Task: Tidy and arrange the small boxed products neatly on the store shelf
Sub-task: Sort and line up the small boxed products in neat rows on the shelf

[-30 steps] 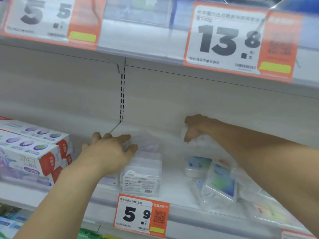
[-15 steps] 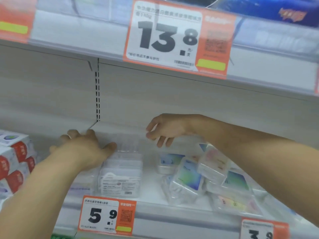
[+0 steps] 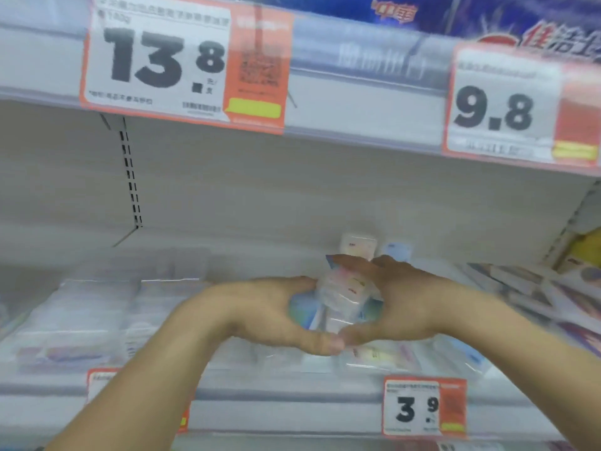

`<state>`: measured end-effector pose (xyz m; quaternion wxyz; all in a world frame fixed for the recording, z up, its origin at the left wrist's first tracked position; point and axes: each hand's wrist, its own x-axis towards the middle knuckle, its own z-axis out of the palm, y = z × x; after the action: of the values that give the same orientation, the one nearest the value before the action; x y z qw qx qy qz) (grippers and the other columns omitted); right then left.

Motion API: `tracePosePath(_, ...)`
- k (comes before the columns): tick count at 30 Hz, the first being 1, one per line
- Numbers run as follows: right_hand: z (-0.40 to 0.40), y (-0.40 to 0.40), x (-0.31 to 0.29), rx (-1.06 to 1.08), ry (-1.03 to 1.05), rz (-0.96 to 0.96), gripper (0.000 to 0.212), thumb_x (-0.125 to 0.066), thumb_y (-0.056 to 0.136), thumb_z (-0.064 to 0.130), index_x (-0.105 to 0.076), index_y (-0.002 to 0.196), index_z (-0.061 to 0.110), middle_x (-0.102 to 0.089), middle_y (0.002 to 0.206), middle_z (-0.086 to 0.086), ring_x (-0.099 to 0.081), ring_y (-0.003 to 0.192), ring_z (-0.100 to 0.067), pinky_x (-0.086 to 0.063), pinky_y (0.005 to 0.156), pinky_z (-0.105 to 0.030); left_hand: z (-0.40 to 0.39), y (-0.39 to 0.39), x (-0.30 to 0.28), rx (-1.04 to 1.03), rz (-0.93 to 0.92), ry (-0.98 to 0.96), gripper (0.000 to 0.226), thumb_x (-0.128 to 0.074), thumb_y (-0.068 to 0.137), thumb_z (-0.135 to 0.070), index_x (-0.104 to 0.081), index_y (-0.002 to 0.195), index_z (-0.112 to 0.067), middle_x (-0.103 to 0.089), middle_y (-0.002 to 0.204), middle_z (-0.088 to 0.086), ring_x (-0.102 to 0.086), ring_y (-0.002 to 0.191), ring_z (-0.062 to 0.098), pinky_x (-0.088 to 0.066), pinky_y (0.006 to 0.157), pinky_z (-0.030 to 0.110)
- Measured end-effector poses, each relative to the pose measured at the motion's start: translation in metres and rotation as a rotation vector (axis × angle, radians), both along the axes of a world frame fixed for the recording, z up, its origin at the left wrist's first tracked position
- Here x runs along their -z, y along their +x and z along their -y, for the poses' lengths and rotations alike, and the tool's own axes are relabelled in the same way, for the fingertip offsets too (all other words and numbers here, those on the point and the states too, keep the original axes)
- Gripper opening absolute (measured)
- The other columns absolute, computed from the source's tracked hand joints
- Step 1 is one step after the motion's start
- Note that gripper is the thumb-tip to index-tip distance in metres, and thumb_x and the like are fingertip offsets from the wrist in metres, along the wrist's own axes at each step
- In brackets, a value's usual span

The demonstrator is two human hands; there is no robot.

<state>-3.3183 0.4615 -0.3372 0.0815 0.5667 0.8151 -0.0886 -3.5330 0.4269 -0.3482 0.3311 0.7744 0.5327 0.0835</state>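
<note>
Both my hands meet at the middle of the white shelf (image 3: 292,390) around a cluster of small clear plastic boxes (image 3: 343,289) with pastel labels. My left hand (image 3: 260,315) curls round the cluster from the left, its thumb low in front. My right hand (image 3: 406,307) curls round it from the right, and the two thumbs nearly touch below the boxes. More of these small boxes (image 3: 380,354) lie flat under the hands. Two boxes (image 3: 357,244) stand at the back wall. The picture is blurred by motion.
Larger clear packs (image 3: 97,317) fill the shelf's left side. Flat printed packets (image 3: 553,294) lie at the right. A 3.9 price tag (image 3: 424,408) hangs on the shelf edge, and 13.8 (image 3: 185,63) and 9.8 tags (image 3: 507,115) hang on the shelf above.
The view has swung right. My left hand has left the large clear packs and my right hand has dropped; both have come together round the small boxes.
</note>
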Motion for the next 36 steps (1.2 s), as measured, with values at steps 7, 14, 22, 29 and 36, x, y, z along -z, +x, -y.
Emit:
tracePosePath(7,-0.021,0.048,0.025,-0.009,0.259,-0.138,0.092,-0.054,0.072,0.082,-0.012,0.148,0.052,-0.043,0.13,0.009,-0.035,0.122,-0.016,-0.042,0.094,-0.034,-0.022,0.025,0.03,-0.264,-0.147,0.256,0.067,-0.05,0.088,-0.05,-0.018,0.148,-0.044,-0.047,0.12,0.001,-0.032,0.124,0.025,-0.035,0.085,0.029)
tracePosePath(14,-0.034,0.092,0.013,0.155,0.064,-0.248,0.095,-0.066,0.059,0.083,-0.017,0.138,0.063,-0.038,0.135,0.013,-0.043,0.124,-0.015,-0.038,0.098,-0.032,-0.037,0.027,0.041,-0.405,-0.315,0.369,0.072,-0.043,0.082,-0.066,-0.02,0.145,-0.039,-0.043,0.133,-0.003,-0.032,0.127,0.024,-0.029,0.099,0.037)
tracePosePath(22,-0.081,0.108,0.021,0.463,-0.067,-0.786,0.075,-0.073,0.07,0.065,-0.045,0.135,0.039,-0.062,0.115,-0.003,-0.063,0.085,-0.019,-0.057,0.065,-0.034,-0.052,0.018,0.038,-0.47,-0.081,0.24,0.074,-0.061,0.08,-0.048,-0.027,0.145,-0.042,-0.045,0.139,-0.002,-0.043,0.127,0.023,-0.041,0.089,0.03)
tracePosePath(29,-0.093,0.118,0.019,0.519,-0.137,-0.806,0.084,-0.08,0.059,0.06,-0.049,0.134,0.041,-0.064,0.123,0.005,-0.064,0.106,-0.022,-0.057,0.073,-0.034,-0.061,0.009,0.036,-0.601,0.021,0.255,0.072,-0.066,0.081,-0.052,-0.034,0.144,-0.037,-0.049,0.142,0.0,-0.042,0.132,0.02,-0.038,0.094,0.027)
tracePosePath(36,-0.042,0.073,0.003,0.262,0.078,-0.378,0.1,-0.059,0.047,0.091,-0.037,0.136,0.052,-0.041,0.124,0.01,-0.047,0.107,-0.013,-0.036,0.088,-0.03,-0.061,-0.004,0.028,-0.601,0.294,0.253,0.041,-0.065,0.086,-0.038,-0.058,0.126,-0.038,-0.064,0.118,-0.009,-0.063,0.098,0.013,-0.043,0.074,0.02)
